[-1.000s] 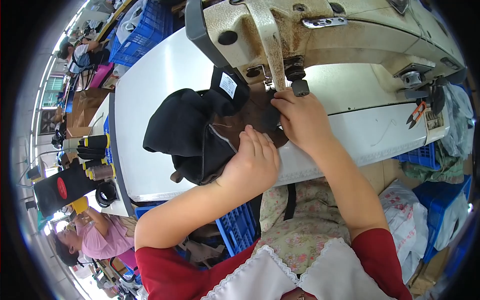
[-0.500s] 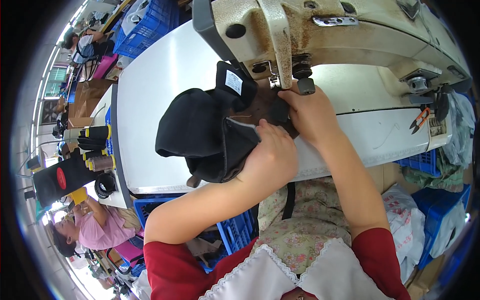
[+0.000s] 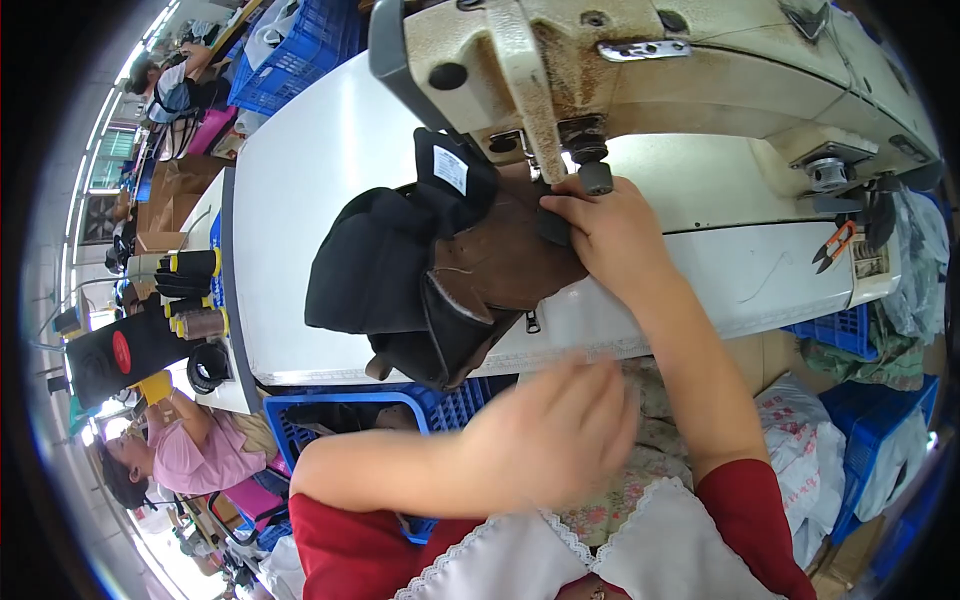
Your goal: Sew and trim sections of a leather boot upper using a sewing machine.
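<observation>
A boot upper (image 3: 500, 262), brown on one face with black fabric and a white label, lies on the sewing machine's white bed. One edge is under the head of the sewing machine (image 3: 560, 80), close to the presser foot. My right hand (image 3: 615, 235) pinches the upper at a dark tab just beside the needle area, its fingertips partly behind a machine knob. A small zipper pull (image 3: 532, 322) hangs at the near edge of the upper. My left hand (image 3: 550, 430) is off the work, in front of my apron, and smeared by motion.
Orange-handled thread snips (image 3: 836, 246) lie at the right of the table (image 3: 290, 250). Thread cones (image 3: 200, 325) stand at the left. A blue crate (image 3: 350, 400) sits below the table edge, and white plastic bags (image 3: 800, 440) lie at right. Two people work farther left.
My left hand has let go of the boot upper and drawn back toward me. The upper's brown face shows more now. My right hand stays beside the needle area.
</observation>
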`<state>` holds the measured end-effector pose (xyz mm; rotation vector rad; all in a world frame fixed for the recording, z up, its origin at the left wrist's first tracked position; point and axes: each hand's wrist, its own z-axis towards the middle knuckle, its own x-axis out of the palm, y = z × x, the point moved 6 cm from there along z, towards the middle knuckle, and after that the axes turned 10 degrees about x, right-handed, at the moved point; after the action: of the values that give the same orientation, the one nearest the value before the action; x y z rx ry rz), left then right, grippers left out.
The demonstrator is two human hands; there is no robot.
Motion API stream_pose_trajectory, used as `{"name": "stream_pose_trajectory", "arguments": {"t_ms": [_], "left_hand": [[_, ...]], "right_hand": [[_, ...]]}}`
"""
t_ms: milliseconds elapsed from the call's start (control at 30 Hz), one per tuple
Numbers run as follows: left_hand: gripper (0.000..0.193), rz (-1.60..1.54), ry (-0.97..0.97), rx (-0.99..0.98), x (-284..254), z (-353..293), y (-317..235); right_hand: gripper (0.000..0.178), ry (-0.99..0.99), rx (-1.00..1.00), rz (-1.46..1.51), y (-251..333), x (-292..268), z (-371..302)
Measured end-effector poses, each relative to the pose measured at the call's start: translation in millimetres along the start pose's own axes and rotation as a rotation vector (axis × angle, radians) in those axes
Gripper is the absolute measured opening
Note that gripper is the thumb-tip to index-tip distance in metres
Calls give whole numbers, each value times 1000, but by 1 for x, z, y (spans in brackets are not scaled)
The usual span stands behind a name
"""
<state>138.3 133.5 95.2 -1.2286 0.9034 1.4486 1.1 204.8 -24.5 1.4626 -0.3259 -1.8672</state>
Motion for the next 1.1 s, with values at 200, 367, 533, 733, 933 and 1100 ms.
{"name": "stream_pose_trajectory", "arguments": {"t_ms": [200,367,533,733,933,1100], "left_hand": [[30,42,-212,-666,-100,-39,77],[64,66,378,-427,-58,-19,72],[75,381,357,-488,-24,-22,54],[43,261,305,-473,-36,-20,59],[30,455,215,-304,-20,-3,32],[38,543,367,-318,8,3,36]], "right_hand": [[25,-78,-34,7,-5,-4,-5],[24,-76,-71,62,6,-6,-2],[25,-66,-40,87,4,-8,0],[27,-57,75,213,1,-23,-15],[28,-109,-69,207,32,-35,-60],[27,-185,-46,79,38,-11,-60]]}}
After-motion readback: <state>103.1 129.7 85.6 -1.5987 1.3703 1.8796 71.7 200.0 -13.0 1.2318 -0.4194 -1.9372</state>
